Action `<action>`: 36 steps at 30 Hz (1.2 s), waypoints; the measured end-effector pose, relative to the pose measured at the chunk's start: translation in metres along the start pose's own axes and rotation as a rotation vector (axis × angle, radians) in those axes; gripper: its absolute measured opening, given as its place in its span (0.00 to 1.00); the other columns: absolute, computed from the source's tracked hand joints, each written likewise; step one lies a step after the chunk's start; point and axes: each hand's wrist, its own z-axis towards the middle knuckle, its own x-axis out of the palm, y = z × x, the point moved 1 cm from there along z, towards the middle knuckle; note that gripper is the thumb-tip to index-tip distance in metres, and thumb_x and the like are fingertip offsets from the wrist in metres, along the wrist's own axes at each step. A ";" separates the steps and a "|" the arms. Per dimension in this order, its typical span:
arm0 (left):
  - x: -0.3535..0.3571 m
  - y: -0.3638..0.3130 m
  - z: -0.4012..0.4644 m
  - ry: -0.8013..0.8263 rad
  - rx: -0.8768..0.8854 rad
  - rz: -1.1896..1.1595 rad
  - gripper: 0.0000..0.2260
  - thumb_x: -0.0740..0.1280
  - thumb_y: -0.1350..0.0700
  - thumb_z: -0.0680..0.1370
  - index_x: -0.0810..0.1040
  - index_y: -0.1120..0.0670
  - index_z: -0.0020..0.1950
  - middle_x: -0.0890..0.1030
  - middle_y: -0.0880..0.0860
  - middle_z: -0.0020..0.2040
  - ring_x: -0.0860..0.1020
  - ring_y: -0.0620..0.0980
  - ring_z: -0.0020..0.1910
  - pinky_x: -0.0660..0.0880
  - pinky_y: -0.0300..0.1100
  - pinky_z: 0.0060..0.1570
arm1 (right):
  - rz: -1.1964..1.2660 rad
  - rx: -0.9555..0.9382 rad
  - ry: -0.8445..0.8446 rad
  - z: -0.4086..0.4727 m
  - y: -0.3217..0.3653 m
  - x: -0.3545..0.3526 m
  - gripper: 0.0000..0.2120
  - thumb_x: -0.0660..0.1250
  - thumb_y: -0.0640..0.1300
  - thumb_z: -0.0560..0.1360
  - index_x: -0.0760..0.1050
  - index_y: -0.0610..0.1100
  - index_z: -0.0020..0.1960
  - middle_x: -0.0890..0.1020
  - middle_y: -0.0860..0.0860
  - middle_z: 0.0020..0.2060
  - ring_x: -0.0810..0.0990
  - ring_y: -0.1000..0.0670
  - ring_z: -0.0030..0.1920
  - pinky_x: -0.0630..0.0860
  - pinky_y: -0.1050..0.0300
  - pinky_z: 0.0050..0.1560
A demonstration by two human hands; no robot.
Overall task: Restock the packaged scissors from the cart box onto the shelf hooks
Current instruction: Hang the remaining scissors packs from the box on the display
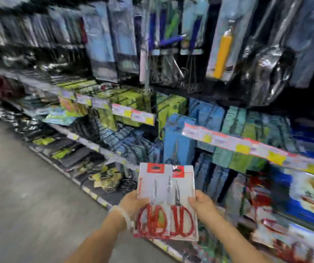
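Two white card packs of red-handled scissors (166,202) sit upright between our hands, near the camera, low in front of the blurred shelves of hanging packets (228,141); our left hand (133,205) pinches the left pack's edge, our right hand (202,205) grips the right pack, side by side and overlapping

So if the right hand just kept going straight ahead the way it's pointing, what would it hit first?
Probably the blue packages hanging just above and beyond the scissors packs that the right hand grips; the blur leaves depth uncertain.
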 end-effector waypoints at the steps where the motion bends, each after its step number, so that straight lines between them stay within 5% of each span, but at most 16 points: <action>1: -0.021 0.003 0.004 -0.042 -0.018 -0.043 0.10 0.66 0.67 0.75 0.80 0.62 0.55 0.85 0.59 0.47 0.83 0.55 0.48 0.79 0.49 0.54 | -0.019 -0.012 0.037 0.012 0.014 0.018 0.10 0.60 0.36 0.78 0.74 0.35 0.56 0.81 0.39 0.53 0.79 0.42 0.54 0.74 0.46 0.59; 3: -0.060 0.005 0.014 -0.131 -0.039 -0.077 0.12 0.67 0.66 0.75 0.79 0.62 0.58 0.83 0.60 0.51 0.82 0.56 0.50 0.78 0.49 0.55 | -0.028 -0.052 0.108 0.038 0.041 0.055 0.10 0.60 0.35 0.77 0.75 0.37 0.57 0.81 0.41 0.53 0.78 0.46 0.52 0.74 0.48 0.59; 7: -0.131 0.001 0.047 -0.297 -0.019 -0.107 0.10 0.68 0.64 0.74 0.77 0.56 0.54 0.79 0.52 0.46 0.79 0.37 0.29 0.74 0.26 0.30 | -0.051 -0.142 0.234 0.095 0.094 0.122 0.10 0.59 0.36 0.78 0.74 0.42 0.57 0.80 0.45 0.52 0.78 0.46 0.53 0.75 0.51 0.58; 11: -0.197 -0.021 0.083 -0.316 -0.045 -0.174 0.12 0.70 0.64 0.72 0.79 0.63 0.55 0.83 0.63 0.51 0.80 0.55 0.47 0.78 0.52 0.55 | -0.003 -0.129 0.255 0.147 0.149 0.175 0.11 0.60 0.36 0.77 0.75 0.45 0.55 0.82 0.47 0.52 0.80 0.45 0.52 0.76 0.48 0.57; 15: -0.258 -0.036 0.133 -0.339 -0.032 -0.176 0.08 0.68 0.66 0.74 0.81 0.62 0.52 0.85 0.56 0.39 0.83 0.50 0.35 0.81 0.41 0.38 | 0.017 -0.172 0.267 0.200 0.201 0.215 0.10 0.60 0.35 0.76 0.74 0.48 0.50 0.82 0.46 0.52 0.80 0.46 0.52 0.77 0.50 0.56; 17: -0.283 -0.037 0.150 -0.368 -0.031 -0.213 0.10 0.67 0.66 0.74 0.80 0.63 0.54 0.84 0.60 0.45 0.82 0.55 0.41 0.81 0.49 0.48 | -0.035 -0.203 0.274 0.220 0.221 0.233 0.11 0.60 0.35 0.76 0.76 0.44 0.54 0.82 0.48 0.52 0.80 0.48 0.50 0.76 0.57 0.51; 19: -0.305 -0.039 0.165 -0.374 -0.027 -0.256 0.10 0.68 0.66 0.73 0.80 0.63 0.54 0.83 0.63 0.48 0.80 0.58 0.46 0.77 0.57 0.55 | -0.081 -0.209 0.293 0.237 0.236 0.251 0.10 0.60 0.38 0.76 0.76 0.41 0.56 0.82 0.44 0.53 0.80 0.44 0.52 0.76 0.51 0.56; 23: -0.348 -0.041 0.204 -0.330 -0.024 -0.259 0.06 0.67 0.65 0.73 0.80 0.57 0.48 0.84 0.60 0.45 0.82 0.59 0.44 0.79 0.57 0.53 | -0.060 -0.179 0.256 0.267 0.263 0.286 0.09 0.60 0.37 0.77 0.75 0.47 0.52 0.82 0.43 0.53 0.80 0.41 0.53 0.75 0.42 0.58; 28: -0.410 -0.037 0.265 -0.256 0.002 -0.246 0.08 0.64 0.68 0.76 0.79 0.57 0.49 0.85 0.50 0.36 0.83 0.45 0.31 0.80 0.37 0.31 | -0.040 -0.130 0.192 0.307 0.284 0.336 0.09 0.60 0.38 0.77 0.75 0.43 0.55 0.82 0.41 0.53 0.80 0.40 0.54 0.76 0.43 0.58; 32: -0.469 -0.049 0.312 -0.134 0.019 -0.165 0.11 0.64 0.65 0.77 0.77 0.62 0.58 0.84 0.58 0.49 0.83 0.53 0.42 0.81 0.43 0.42 | -0.017 -0.104 0.096 0.335 0.307 0.379 0.09 0.60 0.39 0.78 0.75 0.40 0.56 0.82 0.40 0.52 0.80 0.39 0.53 0.75 0.40 0.57; 36: -0.517 -0.058 0.354 -0.027 0.040 -0.132 0.06 0.63 0.67 0.77 0.78 0.62 0.51 0.84 0.49 0.30 0.81 0.43 0.25 0.75 0.32 0.23 | 0.007 -0.047 0.015 0.352 0.335 0.416 0.11 0.59 0.39 0.78 0.75 0.38 0.57 0.82 0.39 0.53 0.80 0.39 0.53 0.75 0.40 0.57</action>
